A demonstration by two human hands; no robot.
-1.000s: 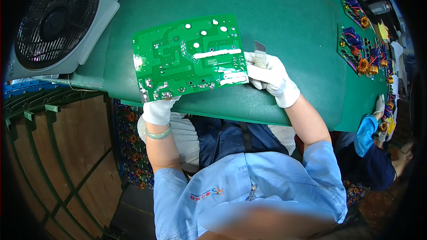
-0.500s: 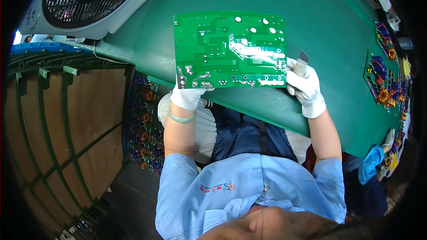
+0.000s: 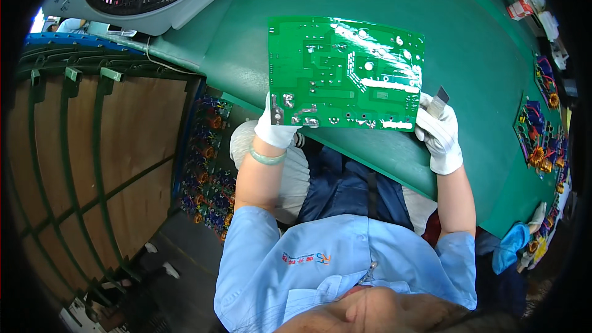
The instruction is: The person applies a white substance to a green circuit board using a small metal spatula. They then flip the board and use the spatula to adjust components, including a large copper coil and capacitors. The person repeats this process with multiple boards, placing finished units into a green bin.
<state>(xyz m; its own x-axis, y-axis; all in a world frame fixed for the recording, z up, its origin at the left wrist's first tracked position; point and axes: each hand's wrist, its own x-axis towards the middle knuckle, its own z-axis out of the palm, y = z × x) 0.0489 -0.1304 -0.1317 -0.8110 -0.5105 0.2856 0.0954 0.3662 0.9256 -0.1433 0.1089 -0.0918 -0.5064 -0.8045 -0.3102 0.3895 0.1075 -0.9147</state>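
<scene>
Above the table [image 3: 229, 80], I saw the board [image 3: 320, 74] held up, its other face hidden from me and glare [image 3: 364, 43] blotting its upper right. It covered much of the left hand [image 3: 275, 131], which gripped its lower left corner. The right hand [image 3: 440, 134], pointing away from the body, curled round a blade [image 3: 441, 97]; whether it touched the board, I couldn't tell.

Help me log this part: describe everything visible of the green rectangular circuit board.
The glossy green rectangular circuit board has white spots, white strips, dark holes, and silvery patches near its bottom; glare crosses its upper right. It is held mostly over the green table, facing the camera. The white-gloved left hand grips its lower left corner; the white-gloved right hand touches its right edge.
</scene>
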